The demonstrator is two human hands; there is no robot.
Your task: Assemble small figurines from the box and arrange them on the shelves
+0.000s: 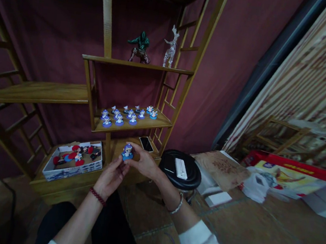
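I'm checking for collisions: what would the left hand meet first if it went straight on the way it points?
The left hand would first meet the small figurine, which it seems to be touching, with the right hand on it too. Beyond, probably the wooden shelf unit, though depth is unclear.

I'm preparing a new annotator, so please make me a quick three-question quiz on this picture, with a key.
1. What does the right hand hold?
a) a phone
b) a small figurine
c) a cardboard box

2. True or false: the clear deer figure stands on a lower shelf than the green figure.

3. Fill in: the red bracelet is worn on the person's ____ side.

Key: 1 b; 2 false, they share one shelf; 3 left.
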